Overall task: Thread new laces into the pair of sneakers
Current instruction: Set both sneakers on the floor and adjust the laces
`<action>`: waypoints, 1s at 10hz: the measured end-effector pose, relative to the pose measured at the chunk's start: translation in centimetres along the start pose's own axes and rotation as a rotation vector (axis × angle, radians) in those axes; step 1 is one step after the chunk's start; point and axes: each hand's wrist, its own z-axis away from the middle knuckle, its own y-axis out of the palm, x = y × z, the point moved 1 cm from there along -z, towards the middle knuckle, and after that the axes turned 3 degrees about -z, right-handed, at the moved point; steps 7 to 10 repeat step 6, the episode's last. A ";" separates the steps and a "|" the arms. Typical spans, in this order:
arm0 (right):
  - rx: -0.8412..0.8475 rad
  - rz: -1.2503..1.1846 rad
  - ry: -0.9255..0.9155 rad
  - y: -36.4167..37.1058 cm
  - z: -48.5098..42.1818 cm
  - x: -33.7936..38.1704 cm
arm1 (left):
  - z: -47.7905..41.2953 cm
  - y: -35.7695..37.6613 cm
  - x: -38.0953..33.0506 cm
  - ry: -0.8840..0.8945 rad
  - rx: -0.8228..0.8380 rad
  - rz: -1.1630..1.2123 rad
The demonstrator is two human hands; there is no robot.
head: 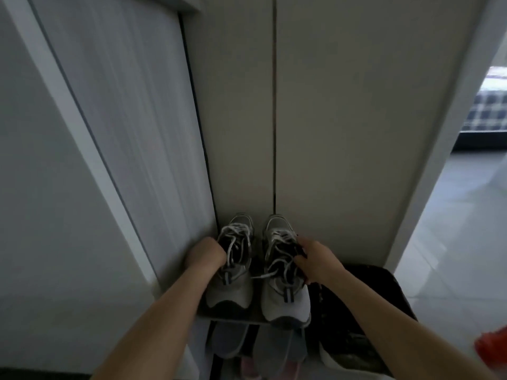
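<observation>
Two grey sneakers with white laces stand side by side on the top shelf (pixel 233 319) of a shoe rack, toes toward the cabinet. My left hand (pixel 205 255) reaches into the opening of the left sneaker (pixel 233 286), fingers hidden inside it. My right hand (pixel 315 259) grips the tongue and collar of the right sneaker (pixel 282 297), thumb on the inner side. Loose lace ends (pixel 263 275) trail between the shoes.
Tall cabinet doors (pixel 329 133) rise straight ahead, and an open door (pixel 123 119) stands at the left. More shoes (pixel 230 344) sit on a lower shelf. A dark bag or bin (pixel 365 311) is at the right, with tiled floor (pixel 452 242) and a red object (pixel 493 346) beyond.
</observation>
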 end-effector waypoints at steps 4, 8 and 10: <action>0.053 0.067 0.075 0.6 -2.4 0.5 | -0.4 1.6 0.3 -0.056 0.089 0.024; 0.044 0.071 0.054 -1.9 3.3 1.3 | 5.1 0.9 2.1 0.118 0.073 0.108; 0.044 0.071 0.054 -1.9 3.3 1.3 | 5.1 0.9 2.1 0.118 0.073 0.108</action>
